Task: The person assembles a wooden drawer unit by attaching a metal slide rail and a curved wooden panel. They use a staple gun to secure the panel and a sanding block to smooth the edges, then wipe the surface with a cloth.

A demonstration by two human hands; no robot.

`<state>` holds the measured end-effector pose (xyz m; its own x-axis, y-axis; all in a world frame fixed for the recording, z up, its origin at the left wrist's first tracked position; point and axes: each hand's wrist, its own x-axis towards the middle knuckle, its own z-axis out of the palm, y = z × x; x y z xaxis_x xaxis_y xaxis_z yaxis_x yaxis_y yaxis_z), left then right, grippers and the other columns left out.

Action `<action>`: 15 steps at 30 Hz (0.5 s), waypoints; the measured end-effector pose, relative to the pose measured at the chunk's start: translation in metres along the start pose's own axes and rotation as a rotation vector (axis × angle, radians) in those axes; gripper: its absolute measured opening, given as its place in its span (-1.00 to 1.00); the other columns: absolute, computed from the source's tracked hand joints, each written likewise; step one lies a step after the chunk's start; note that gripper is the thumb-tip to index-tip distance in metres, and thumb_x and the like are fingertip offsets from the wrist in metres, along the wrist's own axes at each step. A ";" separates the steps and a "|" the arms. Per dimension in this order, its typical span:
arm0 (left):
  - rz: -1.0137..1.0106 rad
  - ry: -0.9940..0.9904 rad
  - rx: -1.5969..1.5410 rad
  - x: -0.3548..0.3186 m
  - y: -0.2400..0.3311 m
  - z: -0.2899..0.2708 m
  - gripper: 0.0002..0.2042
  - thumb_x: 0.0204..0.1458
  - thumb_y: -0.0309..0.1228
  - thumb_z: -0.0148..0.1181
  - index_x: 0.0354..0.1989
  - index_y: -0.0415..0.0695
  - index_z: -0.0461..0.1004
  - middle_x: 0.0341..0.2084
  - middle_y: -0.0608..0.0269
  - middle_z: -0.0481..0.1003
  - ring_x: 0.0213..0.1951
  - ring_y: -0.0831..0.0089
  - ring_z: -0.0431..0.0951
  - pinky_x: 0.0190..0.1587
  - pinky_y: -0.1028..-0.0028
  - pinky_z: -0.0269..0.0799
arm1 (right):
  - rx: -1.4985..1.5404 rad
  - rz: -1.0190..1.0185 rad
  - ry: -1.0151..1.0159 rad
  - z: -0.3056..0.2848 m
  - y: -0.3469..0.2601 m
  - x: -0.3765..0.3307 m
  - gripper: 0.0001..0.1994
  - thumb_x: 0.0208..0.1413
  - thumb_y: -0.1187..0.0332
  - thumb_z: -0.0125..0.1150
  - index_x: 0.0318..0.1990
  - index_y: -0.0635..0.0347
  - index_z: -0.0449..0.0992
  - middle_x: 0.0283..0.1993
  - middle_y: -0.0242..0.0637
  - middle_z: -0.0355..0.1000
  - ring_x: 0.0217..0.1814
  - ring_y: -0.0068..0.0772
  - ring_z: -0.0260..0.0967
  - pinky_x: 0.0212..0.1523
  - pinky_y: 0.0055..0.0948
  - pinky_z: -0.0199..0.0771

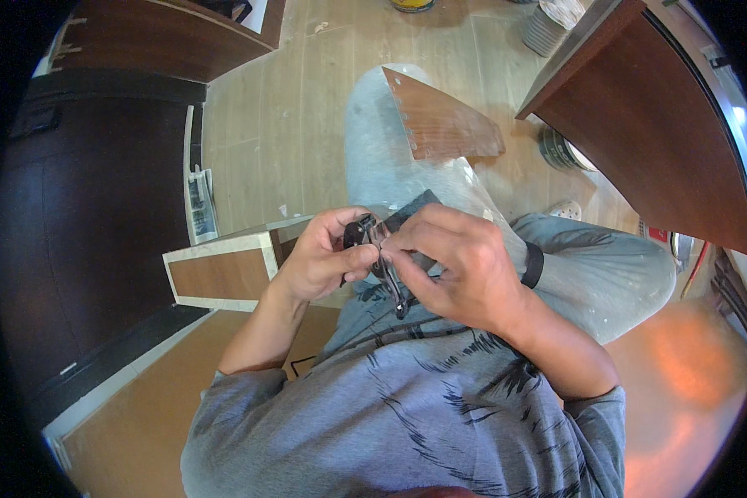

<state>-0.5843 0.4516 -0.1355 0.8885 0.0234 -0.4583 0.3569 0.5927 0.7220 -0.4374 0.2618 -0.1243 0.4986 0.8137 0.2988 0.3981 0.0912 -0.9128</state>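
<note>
In front of my torso, both hands meet at a small dark, glossy object (388, 278) with a rounded black part and a long narrow shiny part that points down toward my shirt. I cannot make out its kind. My left hand (324, 253) is closed around its upper left side. From the right, my right hand (456, 257) pinches at its middle with thumb and fingertips; the fingers partly hide it. A dark grey flat piece (412, 207), perhaps sandpaper, shows just behind the right hand's fingers. Beyond the hands, a reddish-brown tapered wood panel (444, 120) rests against my dusty leg.
To my left stands a wooden box with pale edges (224, 270), beside a dark door-like panel (100, 241). A brown cabinet (639, 124) rises at the right. A can (566, 149) stands under its edge, and a ridged pail (552, 25) farther back. The floor (266, 141) is light wood planks.
</note>
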 end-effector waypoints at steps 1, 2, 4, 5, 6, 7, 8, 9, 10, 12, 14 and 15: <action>0.000 0.002 0.023 0.000 0.000 0.001 -0.70 0.20 -0.41 0.43 0.01 -0.26 0.52 -0.32 0.30 0.57 -0.49 0.69 0.36 -0.48 0.64 0.25 | -0.011 0.008 -0.013 -0.001 0.001 -0.001 -0.88 0.00 0.52 0.43 -0.29 0.26 0.63 -0.36 -0.18 0.51 -0.31 -0.09 0.55 -0.28 -0.23 0.59; 0.005 0.002 0.047 -0.001 0.000 0.001 -0.71 0.21 -0.42 0.43 0.01 -0.26 0.52 -0.31 0.29 0.57 -0.49 0.69 0.36 -0.48 0.64 0.25 | 0.026 0.062 -0.034 -0.002 0.001 -0.002 -0.85 -0.01 0.50 0.45 -0.28 0.26 0.62 -0.33 -0.15 0.50 -0.28 -0.06 0.55 -0.24 -0.21 0.59; -0.016 0.008 0.055 -0.004 0.001 -0.002 -0.70 0.21 -0.40 0.42 0.00 -0.26 0.51 -0.28 0.24 0.56 -0.47 0.67 0.38 -0.49 0.64 0.26 | 0.112 0.163 -0.094 -0.006 0.004 -0.004 -0.78 -0.03 0.46 0.50 -0.24 0.28 0.60 -0.28 -0.11 0.49 -0.22 -0.01 0.55 -0.16 -0.18 0.60; -0.044 0.011 0.036 -0.006 0.002 -0.005 -0.69 0.20 -0.37 0.42 -0.01 -0.26 0.49 -0.25 0.20 0.55 -0.45 0.65 0.39 -0.50 0.63 0.26 | -0.027 0.206 -0.056 -0.007 0.006 -0.007 -0.73 -0.05 0.45 0.52 -0.19 0.28 0.58 -0.24 -0.08 0.49 -0.16 0.03 0.54 -0.10 -0.15 0.58; -0.070 0.015 0.017 -0.009 0.002 -0.007 -0.68 0.20 -0.34 0.42 -0.02 -0.26 0.48 -0.22 0.16 0.54 -0.42 0.63 0.41 -0.51 0.63 0.26 | -0.167 0.246 -0.018 -0.009 0.008 -0.009 -0.67 -0.06 0.43 0.54 -0.14 0.28 0.57 -0.20 -0.05 0.48 -0.10 0.06 0.52 -0.03 -0.13 0.56; -0.048 0.004 -0.035 -0.010 0.002 -0.011 -0.69 0.21 -0.34 0.40 -0.03 -0.26 0.47 -0.22 0.13 0.54 -0.42 0.62 0.41 -0.51 0.63 0.26 | -0.306 0.283 0.021 -0.010 0.011 -0.012 -0.61 -0.08 0.42 0.57 -0.10 0.29 0.55 -0.15 -0.02 0.47 -0.04 0.09 0.51 0.03 -0.10 0.55; -0.029 -0.008 -0.087 -0.010 0.000 -0.015 -0.69 0.22 -0.33 0.38 -0.04 -0.27 0.47 -0.22 0.10 0.53 -0.42 0.61 0.41 -0.51 0.63 0.27 | -0.330 0.340 -0.017 -0.011 0.014 -0.015 -0.56 -0.10 0.42 0.58 -0.06 0.29 0.53 -0.11 0.00 0.45 0.01 0.12 0.49 0.07 -0.09 0.52; -0.013 -0.022 -0.140 -0.010 -0.001 -0.018 -0.70 0.23 -0.33 0.36 -0.04 -0.27 0.46 -0.21 0.07 0.53 -0.41 0.60 0.42 -0.51 0.64 0.27 | -0.354 0.401 -0.054 -0.010 0.016 -0.018 -0.52 -0.12 0.42 0.60 -0.02 0.29 0.51 -0.07 0.02 0.43 0.05 0.14 0.47 0.11 -0.07 0.50; -0.008 -0.042 -0.185 -0.010 -0.003 -0.021 -0.71 0.25 -0.34 0.34 -0.02 -0.27 0.47 -0.20 0.07 0.54 -0.41 0.61 0.40 -0.50 0.64 0.28 | -0.381 0.492 -0.113 -0.010 0.020 -0.020 -0.49 -0.14 0.43 0.60 0.00 0.29 0.50 -0.04 0.03 0.42 0.07 0.16 0.45 0.12 -0.06 0.49; 0.000 -0.082 -0.279 -0.008 -0.009 -0.027 -0.73 0.27 -0.36 0.30 0.01 -0.28 0.49 -0.19 0.06 0.57 -0.41 0.63 0.36 -0.48 0.64 0.28 | -0.251 0.474 -0.073 -0.010 0.026 -0.024 -0.44 -0.16 0.44 0.62 0.04 0.28 0.48 -0.01 0.03 0.41 0.08 0.17 0.44 0.13 -0.05 0.48; 0.008 -0.115 -0.276 -0.009 -0.014 -0.031 -0.70 0.26 -0.33 0.31 0.01 -0.30 0.49 -0.17 0.04 0.55 -0.41 0.62 0.34 -0.49 0.63 0.27 | -0.225 0.440 -0.069 -0.011 0.028 -0.027 -0.45 -0.16 0.45 0.62 0.03 0.26 0.48 -0.01 0.02 0.41 0.06 0.18 0.43 0.11 -0.04 0.49; 0.010 -0.130 -0.289 -0.009 -0.016 -0.032 -0.70 0.26 -0.32 0.31 0.00 -0.30 0.48 -0.17 0.04 0.55 -0.41 0.62 0.35 -0.49 0.63 0.27 | -0.263 0.406 -0.072 -0.012 0.027 -0.029 -0.47 -0.15 0.45 0.61 0.01 0.24 0.48 -0.01 0.02 0.41 0.05 0.19 0.43 0.10 -0.03 0.48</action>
<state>-0.6076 0.4677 -0.1592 0.9277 -0.0619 -0.3683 0.2677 0.7977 0.5404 -0.4317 0.2336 -0.1544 0.6030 0.7920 -0.0953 0.3680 -0.3822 -0.8476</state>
